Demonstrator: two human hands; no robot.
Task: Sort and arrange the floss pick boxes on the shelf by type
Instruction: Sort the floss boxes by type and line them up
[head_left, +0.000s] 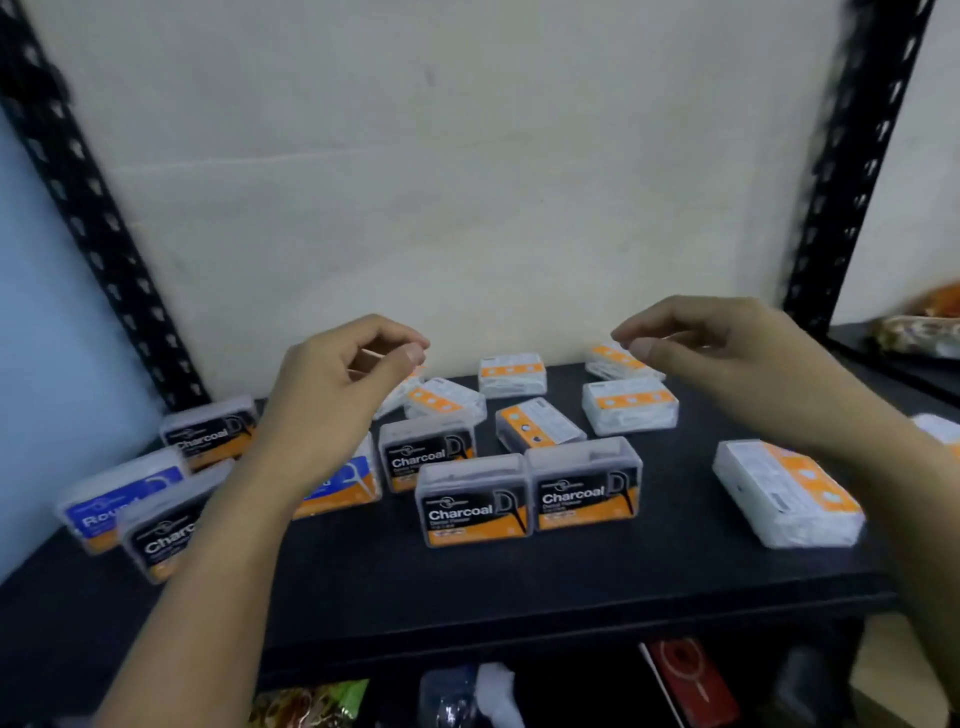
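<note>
One head-worn wide-angle view looked forward and down from close range at the front edge of the black shelf (467, 587), facing the white wall (467, 182) behind it.

Dim, soft light — blurred, bowed edges

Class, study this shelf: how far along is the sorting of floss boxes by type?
Done: one Charcoal pair stands side by side at the front. In hand: nothing; left hand and right hand hover empty over the shelf. Left: other Charcoal boxes sit mixed with blue Round boxes at the left, and white boxes lie flat behind and right.
</note>
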